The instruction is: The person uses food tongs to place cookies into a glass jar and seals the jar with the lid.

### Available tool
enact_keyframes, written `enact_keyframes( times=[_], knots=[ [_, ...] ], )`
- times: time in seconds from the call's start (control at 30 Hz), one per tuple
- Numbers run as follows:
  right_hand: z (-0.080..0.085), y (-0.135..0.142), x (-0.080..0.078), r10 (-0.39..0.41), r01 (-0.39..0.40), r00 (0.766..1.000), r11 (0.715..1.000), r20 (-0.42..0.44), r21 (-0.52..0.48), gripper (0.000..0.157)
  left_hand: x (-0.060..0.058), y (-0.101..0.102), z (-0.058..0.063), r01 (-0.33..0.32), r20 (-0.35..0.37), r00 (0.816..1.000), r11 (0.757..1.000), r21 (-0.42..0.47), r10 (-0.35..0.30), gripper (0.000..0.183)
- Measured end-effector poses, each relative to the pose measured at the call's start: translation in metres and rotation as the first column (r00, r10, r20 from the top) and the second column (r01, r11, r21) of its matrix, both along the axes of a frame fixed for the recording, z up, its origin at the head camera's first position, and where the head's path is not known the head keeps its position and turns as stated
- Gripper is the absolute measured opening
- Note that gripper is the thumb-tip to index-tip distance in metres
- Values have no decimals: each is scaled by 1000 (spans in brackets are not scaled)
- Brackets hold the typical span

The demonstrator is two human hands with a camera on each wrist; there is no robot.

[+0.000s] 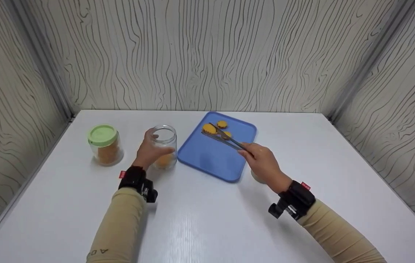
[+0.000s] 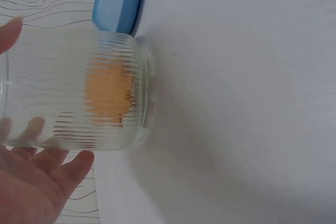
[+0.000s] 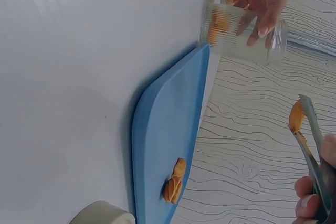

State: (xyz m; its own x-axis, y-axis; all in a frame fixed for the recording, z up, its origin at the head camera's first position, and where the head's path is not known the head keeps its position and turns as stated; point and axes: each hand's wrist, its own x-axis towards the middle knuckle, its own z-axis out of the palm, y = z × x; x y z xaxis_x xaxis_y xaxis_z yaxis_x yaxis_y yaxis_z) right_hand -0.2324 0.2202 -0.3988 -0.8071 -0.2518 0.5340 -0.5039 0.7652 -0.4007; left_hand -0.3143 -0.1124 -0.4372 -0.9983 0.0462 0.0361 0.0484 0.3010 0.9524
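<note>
My left hand (image 1: pixel 149 149) holds a clear ribbed glass jar (image 2: pixel 58 87), thumb on one side and fingers round the other. The jar has no lid on, and an orange-yellow cookie (image 2: pixel 109 92) lies near its bottom. In my right hand (image 1: pixel 264 162) is a pair of metal tongs (image 3: pixel 313 153), whose toothed tips pinch a scalloped cookie (image 3: pixel 296 116). The right wrist view shows that cookie raised above the blue tray (image 1: pixel 211 160). Two more cookies (image 1: pixel 222 124) lie at the tray's far end.
To the left stands a second jar with a light green lid (image 1: pixel 103 135), filled with orange-brown pieces. A pale round object (image 3: pixel 102 213) sits beside the tray, mostly hidden under my right hand in the head view. Patterned panels (image 1: pixel 192 54) enclose the white table.
</note>
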Motion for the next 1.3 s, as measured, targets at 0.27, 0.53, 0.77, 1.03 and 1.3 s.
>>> enact_keyframes(
  times=[0.27,0.53,0.77,1.03,1.3],
  knots=[
    [0,-7,1,21,-21,998,1000,57,-7,28,0,1,-1,6,-8,1000,1000,5,-6,103],
    [3,-21,-1,56,-56,998,998,16,7,27,1,1,2,-4,7,1000,1000,-22,4,102],
    [3,-36,-3,126,-125,991,992,-38,21,30,1,2,3,-6,18,1000,999,-36,6,103],
    [2,-55,-5,169,-169,985,986,-22,-9,30,1,0,0,-13,44,999,1000,-23,14,102],
    [1,-72,-8,194,-195,981,981,-27,-6,31,1,1,-1,-7,12,1000,1000,4,7,100]
  ],
)
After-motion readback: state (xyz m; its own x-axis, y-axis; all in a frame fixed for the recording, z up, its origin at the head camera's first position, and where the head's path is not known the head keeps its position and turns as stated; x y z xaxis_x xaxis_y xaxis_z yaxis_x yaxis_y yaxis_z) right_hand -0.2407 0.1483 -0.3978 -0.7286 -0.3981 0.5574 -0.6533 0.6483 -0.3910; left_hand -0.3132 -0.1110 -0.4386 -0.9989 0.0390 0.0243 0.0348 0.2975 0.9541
